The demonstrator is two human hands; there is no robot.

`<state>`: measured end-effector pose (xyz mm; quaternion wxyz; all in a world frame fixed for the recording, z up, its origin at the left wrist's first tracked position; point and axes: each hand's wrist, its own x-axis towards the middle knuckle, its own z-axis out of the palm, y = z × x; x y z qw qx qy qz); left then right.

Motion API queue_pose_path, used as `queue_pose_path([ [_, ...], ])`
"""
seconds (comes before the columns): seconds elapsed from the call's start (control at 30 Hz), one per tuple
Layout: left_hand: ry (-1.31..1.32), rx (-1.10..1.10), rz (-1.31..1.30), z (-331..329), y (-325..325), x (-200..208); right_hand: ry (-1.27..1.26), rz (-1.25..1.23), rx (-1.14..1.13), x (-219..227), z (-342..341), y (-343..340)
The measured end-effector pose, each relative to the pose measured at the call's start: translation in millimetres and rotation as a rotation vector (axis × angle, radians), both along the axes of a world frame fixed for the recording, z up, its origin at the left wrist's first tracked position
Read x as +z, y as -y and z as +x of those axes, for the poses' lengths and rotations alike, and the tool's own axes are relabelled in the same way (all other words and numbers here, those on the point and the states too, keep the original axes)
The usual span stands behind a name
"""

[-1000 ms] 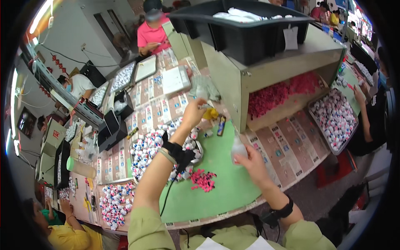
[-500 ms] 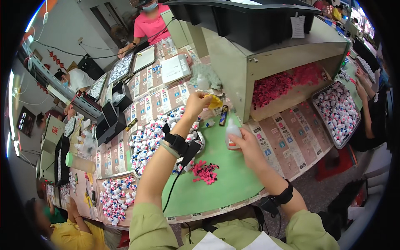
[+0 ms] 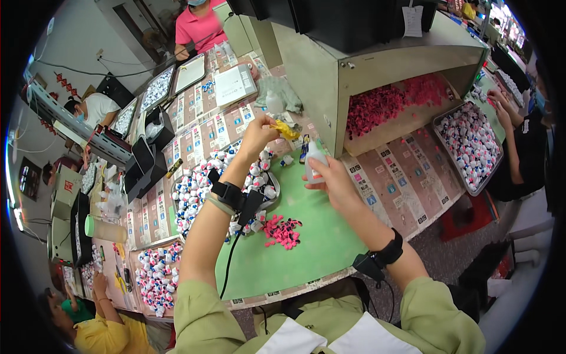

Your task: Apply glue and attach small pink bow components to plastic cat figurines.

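My left hand pinches a crumpled yellow cloth above the far edge of the green mat. In my right hand is a small white squeeze bottle, gripped upright with its narrow tip pointing up. Cloth and bottle are close together but apart. A dark tube lies just behind the bottle. Beneath my left forearm sits a tray full of small white pieces with blue and pink spots. A loose heap of small pink-and-black pieces rests on the mat.
A wooden box shelf holds many pink pieces and carries a black bin. Another filled tray stands at the right. More spotted pieces lie at the left. A grey-green rag lies behind. Several people work around the table.
The view has shifted slightly. My right hand has brought the bottle a little nearer to the yellow cloth, and the bottle leans a bit more. Both hands keep their holds.
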<state>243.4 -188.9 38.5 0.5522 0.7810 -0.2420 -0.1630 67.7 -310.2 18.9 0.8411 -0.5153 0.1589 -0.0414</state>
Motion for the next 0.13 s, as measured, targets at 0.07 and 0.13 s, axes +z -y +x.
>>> queue_pose_path([
  [0.07, -0.019, -0.031, -0.059, 1.0, -3.5, -3.6, -0.004, -0.002, -0.001, 4.4, 2.6, 1.6],
  [0.13, -0.025, -0.045, -0.085, 1.7, -5.9, -5.5, -0.011, -0.009, 0.010, 9.6, 8.3, -1.8],
])
